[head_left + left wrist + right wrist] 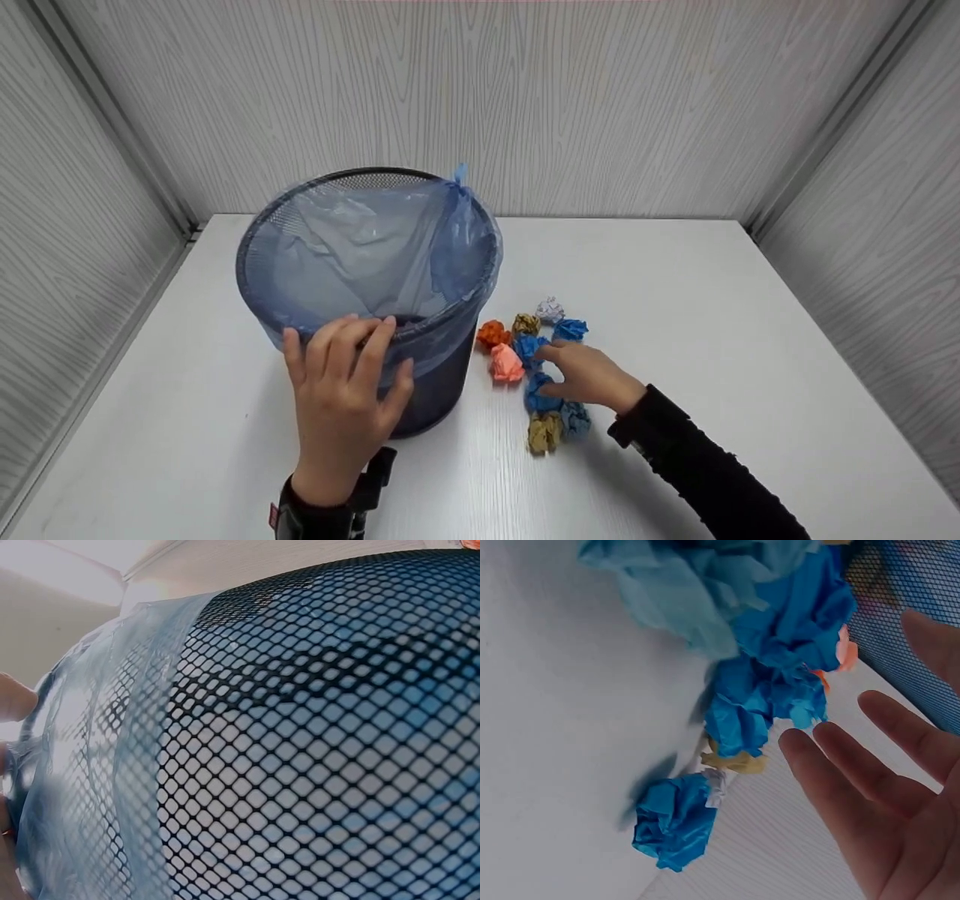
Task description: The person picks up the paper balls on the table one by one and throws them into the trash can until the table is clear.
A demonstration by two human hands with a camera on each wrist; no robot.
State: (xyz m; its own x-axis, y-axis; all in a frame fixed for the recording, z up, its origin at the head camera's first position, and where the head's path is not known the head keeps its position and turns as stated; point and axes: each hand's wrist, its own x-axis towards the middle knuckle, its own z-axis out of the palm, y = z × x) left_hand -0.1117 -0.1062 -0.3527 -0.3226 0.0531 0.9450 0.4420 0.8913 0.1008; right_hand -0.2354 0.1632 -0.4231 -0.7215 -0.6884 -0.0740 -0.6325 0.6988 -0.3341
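A black mesh wastebasket (435, 394) stands on the table, lined with a translucent blue bag (337, 232) folded over its rim and knotted at the far right. My left hand (341, 405) holds the near rim, fingers over the top and thumb on the outside. To the right lie several crumpled paper balls. Over them is my right hand (592, 375), fingers apart and holding nothing, nearest to two blue paper balls (541, 394). In the right wrist view, its fingers (802, 757) are spread beside a blue paper ball (739, 709).
Around the blue ones lie an orange ball (493, 334), a pink ball (507, 364), two yellowish-brown balls (544, 433), a grey-blue ball (576, 418) and a white ball (550, 309). Wood-grain panels (600, 105) enclose the white table (675, 300) at the back and sides.
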